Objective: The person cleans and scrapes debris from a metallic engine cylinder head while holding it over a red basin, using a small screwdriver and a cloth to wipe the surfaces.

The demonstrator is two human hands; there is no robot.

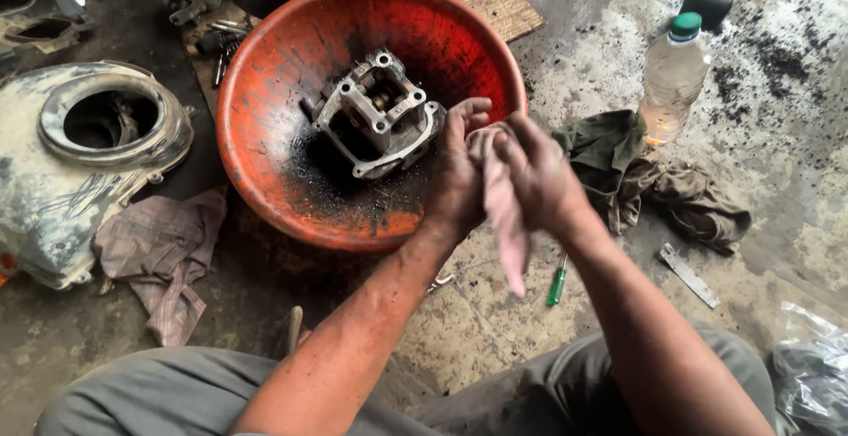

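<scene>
Both my hands meet over the near rim of an orange basin (265,74). My right hand (543,175) grips a small pink rag (505,215) that hangs down between the hands. My left hand (458,175) has its fingers apart and pressed flat against the rag, wiping on it. Inside the basin lies a grey metal engine head (380,113) in a dark oily puddle, just beyond my fingertips and not touched.
A grey engine cover (88,149) and a checked cloth (168,255) lie left. A dark green rag (654,180), a clear bottle with green cap (673,78), a green-handled screwdriver (556,284) and a metal strip (689,274) lie right. A plastic bag (813,370) is at bottom right.
</scene>
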